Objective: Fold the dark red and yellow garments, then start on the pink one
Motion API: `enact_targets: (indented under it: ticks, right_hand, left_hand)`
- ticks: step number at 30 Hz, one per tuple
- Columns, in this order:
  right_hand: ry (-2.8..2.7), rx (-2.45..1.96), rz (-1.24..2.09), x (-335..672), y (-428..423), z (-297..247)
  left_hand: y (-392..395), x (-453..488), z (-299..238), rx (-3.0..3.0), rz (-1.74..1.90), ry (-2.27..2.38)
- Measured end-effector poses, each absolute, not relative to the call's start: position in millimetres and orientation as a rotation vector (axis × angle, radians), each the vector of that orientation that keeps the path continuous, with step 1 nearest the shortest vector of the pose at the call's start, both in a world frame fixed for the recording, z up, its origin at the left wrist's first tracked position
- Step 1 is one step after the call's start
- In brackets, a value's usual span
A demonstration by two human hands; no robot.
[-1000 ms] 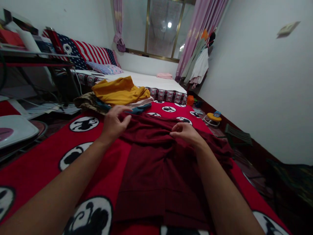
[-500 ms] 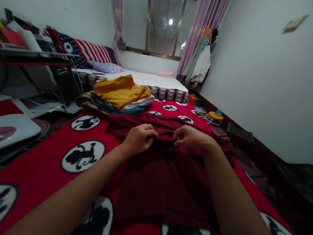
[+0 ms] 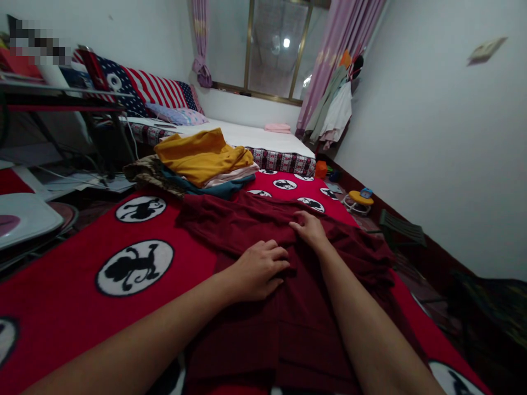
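Observation:
A dark maroon garment [image 3: 247, 307] lies spread over a red blanket [image 3: 74, 307] printed with black-and-white monkey circles. My left hand [image 3: 258, 269] rests palm-down on the middle of the garment, fingers stretched out and slightly curled. My right hand [image 3: 309, 229] lies a little farther up on the cloth, fingers pressing a fold near the garment's upper part; whether it pinches the fabric I cannot tell. Both forearms reach in from the bottom of the view.
A pile of folded clothes topped by a mustard-yellow piece [image 3: 201, 154] sits beyond the garment. Behind it is a bed [image 3: 263, 137] with pillows, a window and pink curtains. A metal rack [image 3: 61, 99] stands at left; small toys [image 3: 359, 197] lie on the floor at right.
My left hand moved from the garment's upper left edge toward the middle, then slid down and flattened on the cloth. My right hand stayed near the upper fold, shifting slightly.

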State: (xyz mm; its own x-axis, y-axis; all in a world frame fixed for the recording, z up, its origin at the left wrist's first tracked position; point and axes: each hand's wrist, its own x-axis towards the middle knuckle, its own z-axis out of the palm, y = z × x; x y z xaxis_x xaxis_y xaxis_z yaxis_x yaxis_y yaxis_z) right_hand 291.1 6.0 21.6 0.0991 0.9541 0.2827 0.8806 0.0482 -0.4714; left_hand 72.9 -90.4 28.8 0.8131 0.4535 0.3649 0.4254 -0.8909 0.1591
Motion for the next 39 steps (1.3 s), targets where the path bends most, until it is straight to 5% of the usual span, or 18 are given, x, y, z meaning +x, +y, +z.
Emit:
enact_targets:
  ticks: [17, 22, 27, 31, 34, 39]
  right_hand:
    - [-1.881, -2.31, -0.19, 260, 20, 34]
    - [-2.024, -2.03, -0.413, 225, -6, 50]
    - [-2.407, -1.723, -0.015, 196, -34, 25]
    - [-2.488, -1.719, 0.159, 192, -35, 11]
    - [-2.436, -1.704, 0.142, 193, -32, 9]
    - [-2.353, -1.596, 0.193, 196, -33, 9]
  left_hand:
    - [-94, 83, 5, 2.713, 0.584, 0.553]
    - [-81, 73, 13, 2.324, 1.023, 0.678]
    - [-38, 5, 36, 2.148, 1.656, 1.645]
    - [-10, -58, 38, 1.884, 1.264, 2.374]
    - [-3, -82, 28, 1.795, 0.902, 2.301]
    - [1, -88, 20, 1.813, 0.882, 2.228]
